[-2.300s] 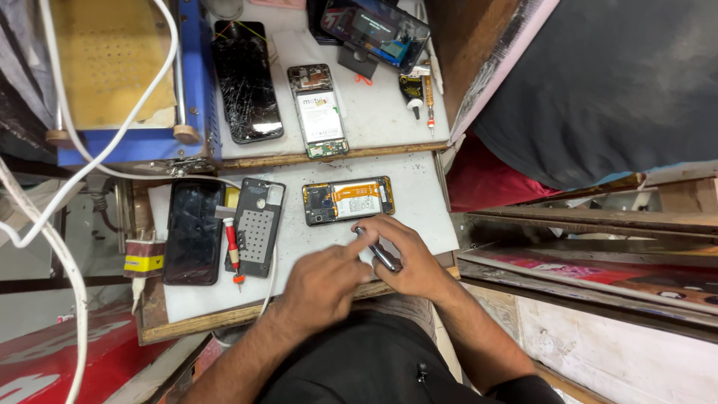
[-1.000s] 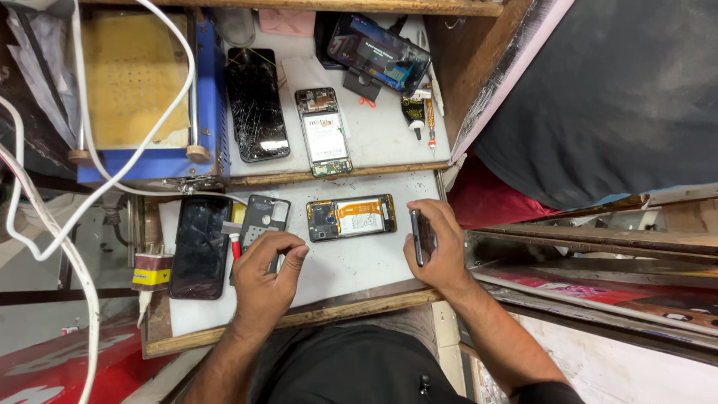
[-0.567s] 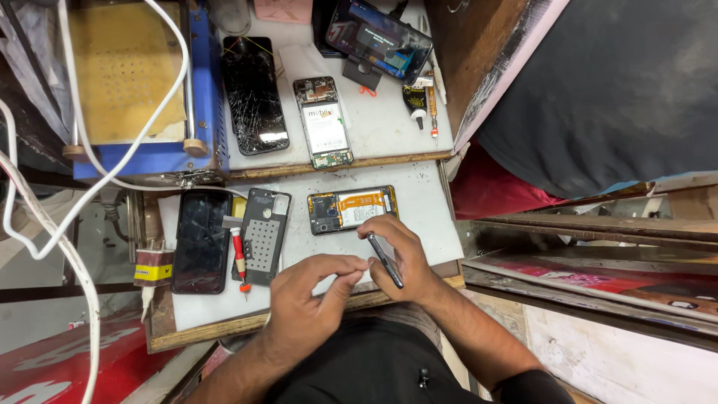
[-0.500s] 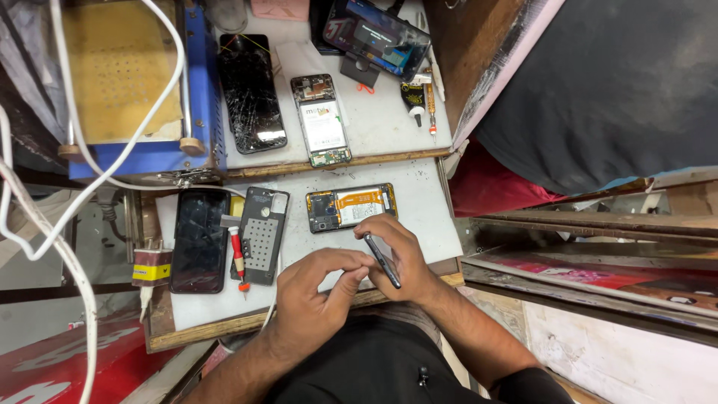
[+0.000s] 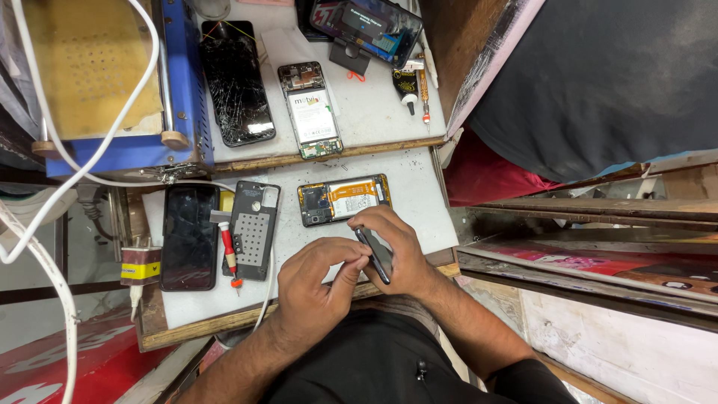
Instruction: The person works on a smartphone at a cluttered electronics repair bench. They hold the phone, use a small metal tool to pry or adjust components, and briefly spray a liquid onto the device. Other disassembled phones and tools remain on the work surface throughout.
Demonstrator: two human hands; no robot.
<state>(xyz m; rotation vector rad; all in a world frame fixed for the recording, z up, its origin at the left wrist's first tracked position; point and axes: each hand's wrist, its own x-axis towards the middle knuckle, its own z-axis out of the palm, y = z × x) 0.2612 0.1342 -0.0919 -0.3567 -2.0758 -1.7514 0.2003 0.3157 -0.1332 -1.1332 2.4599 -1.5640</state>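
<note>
Just beyond your hands lies an opened phone [image 5: 344, 200] with its battery and board exposed. To its left sits a perforated back cover [image 5: 254, 228], with a red screwdriver [image 5: 229, 254] lying beside it and a black phone [image 5: 189, 236] face up further left. A small yellow charger block [image 5: 140, 263] sits off the left edge of the tabletop, and a white cable [image 5: 90, 161] loops past it. Nothing lies between your hands and the opened phone.

The lower tabletop [image 5: 419, 202] is white, scuffed and speckled, with a wooden front edge. A second white shelf [image 5: 374, 112] behind it carries a cracked phone [image 5: 235, 82], another open phone [image 5: 310, 110], a phone on a stand [image 5: 370, 26] and a small bottle [image 5: 406, 84]. A blue machine [image 5: 112, 82] with a yellow plate stands at the left. Dark cloth [image 5: 598, 82] hangs to the right.

Your right hand [image 5: 400, 251] is closed around a slim dark phone [image 5: 375, 254], held on edge above the front of the lower tabletop. The fingers wrap its far side, and the thumb presses the near side. Your left hand [image 5: 318, 277] meets it from the left, with the thumb and forefinger pinched against the near edge of the dark phone. The phone appears thin and black, with only its narrow side visible.
</note>
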